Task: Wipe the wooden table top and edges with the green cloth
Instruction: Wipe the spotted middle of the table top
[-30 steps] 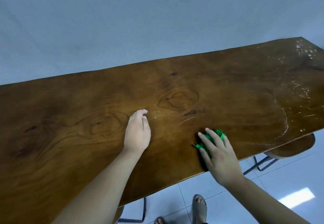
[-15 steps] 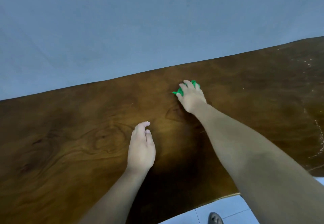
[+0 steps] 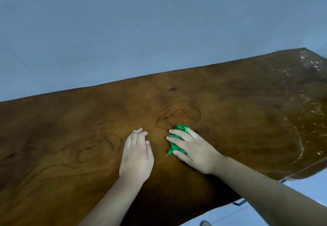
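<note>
Fingers of the right hand spread flat, pinning the green cloth; unwiped streaks on the table lie rightward; left hand rests flat, empty.

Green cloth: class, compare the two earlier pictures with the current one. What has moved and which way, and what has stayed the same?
The right hand pushed the cloth from the near edge out to the far side of the table, then drew it back toward the middle, beside the left hand. The cloth stayed pressed under the right hand throughout; nothing was let go. The left hand stayed flat on the table. The pale specks at the right end remain.
</note>
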